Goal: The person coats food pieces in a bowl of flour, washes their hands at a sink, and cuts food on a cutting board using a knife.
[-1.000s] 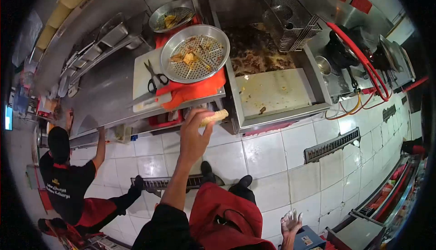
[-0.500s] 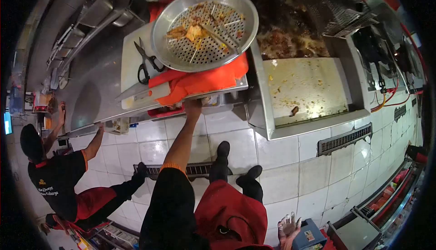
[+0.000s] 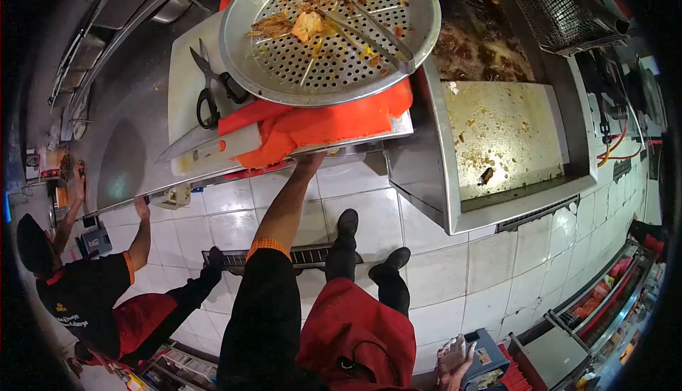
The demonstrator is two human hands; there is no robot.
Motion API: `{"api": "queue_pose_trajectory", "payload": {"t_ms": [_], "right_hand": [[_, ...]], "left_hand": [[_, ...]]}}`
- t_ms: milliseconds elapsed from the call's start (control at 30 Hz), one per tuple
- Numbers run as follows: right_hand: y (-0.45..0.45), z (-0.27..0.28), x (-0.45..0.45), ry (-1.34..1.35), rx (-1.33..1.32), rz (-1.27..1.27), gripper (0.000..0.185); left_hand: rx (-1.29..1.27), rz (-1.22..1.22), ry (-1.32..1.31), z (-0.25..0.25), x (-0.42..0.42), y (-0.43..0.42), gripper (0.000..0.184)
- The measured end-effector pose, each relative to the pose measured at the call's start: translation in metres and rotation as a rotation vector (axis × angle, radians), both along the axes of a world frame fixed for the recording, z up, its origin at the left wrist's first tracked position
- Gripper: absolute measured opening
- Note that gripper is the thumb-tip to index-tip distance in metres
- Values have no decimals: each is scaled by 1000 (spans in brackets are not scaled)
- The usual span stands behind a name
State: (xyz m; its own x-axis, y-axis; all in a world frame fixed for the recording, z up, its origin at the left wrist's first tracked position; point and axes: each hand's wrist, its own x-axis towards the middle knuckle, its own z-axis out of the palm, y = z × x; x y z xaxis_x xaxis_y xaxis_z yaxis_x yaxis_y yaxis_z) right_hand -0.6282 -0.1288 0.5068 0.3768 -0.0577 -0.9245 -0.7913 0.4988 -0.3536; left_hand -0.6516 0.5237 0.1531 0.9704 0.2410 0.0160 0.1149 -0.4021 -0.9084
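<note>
My left hand [image 3: 310, 161] reaches under the front edge of the metal counter [image 3: 341, 142]; its fingers are hidden there. Low on the right, my right hand [image 3: 455, 360] is palm up with spread, white-dusted fingers, holding nothing. Above my left hand, a large perforated metal pan [image 3: 284, 89] rests on an orange cloth [image 3: 327, 122]. Inside the pan are metal tongs [image 3: 373, 36], a pale fried piece [image 3: 307, 26] and crumbs. Black-handled scissors [image 3: 207, 100] lie on a white cutting board [image 3: 186, 71], with a knife [image 3: 181, 142] near the counter's edge.
Right of the counter is a fryer [image 3: 451, 178] with dark bubbling oil, a crumb-strewn pale board [image 3: 504, 135] and a wire basket [image 3: 561, 18]. A co-worker [image 3: 85, 299] is at the left with both hands at the counter. A blue box [image 3: 490, 362] is near my right hand.
My left hand, which held a pale piece of food one second ago, has gone under the counter's edge. The view has moved closer to the pan. My right hand stays low and open.
</note>
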Motion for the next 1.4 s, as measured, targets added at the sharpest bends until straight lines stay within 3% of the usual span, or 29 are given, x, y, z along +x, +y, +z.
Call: {"api": "queue_pose_trajectory", "payload": {"t_ms": [100, 300, 500, 633, 767, 967, 1033, 1100, 1133, 1167, 1200, 1267, 1300, 1400], "right_hand": [[-14, 0, 3, 47, 31, 108, 54], [1, 2, 2, 44, -123, 51, 49], [-30, -10, -8, 24, 99, 107, 49], [-6, 10, -2, 59, -65, 145, 50], [4, 15, -1, 59, -134, 155, 54], [-2, 1, -3, 63, -22, 127, 62], [-5, 0, -6, 61, 44, 142, 61], [-11, -2, -14, 39, 72, 189, 57], [-11, -6, -14, 24, 91, 216, 56], [-4, -9, -18, 43, 54, 72, 47], [-7, -10, -22, 48, 70, 56, 48], [-10, -9, -28, 48, 111, 20, 49], [-10, -7, -30, 42, 92, -4, 48], [-16, 3, -31, -43, 154, -65, 47]], "left_hand": [[-120, 24, -9, 7, 6, 2, 39], [-343, 67, -41, 22, 10, 8, 37], [-842, 133, -133, 59, 8, 19, 35], [-1091, 182, -199, 86, 3, 28, 34], [-1214, 194, -263, 100, 0, 33, 32], [-1276, 111, -512, 125, -24, -4, 31], [-1352, 111, -563, 172, -32, -58, 30], [-1446, 117, -539, 271, -26, -130, 27], [-1682, 201, -588, 323, -11, -159, 24], [-1708, -124, -698, 376, 4, -173, 19], [-1350, -550, -875, 423, 31, -179, 15], [-1332, -540, -901, 496, 87, -173, 21], [-1286, -523, -882, 519, 123, -162, 23], [-1260, -452, -714, 518, 231, -128, 21]]}}
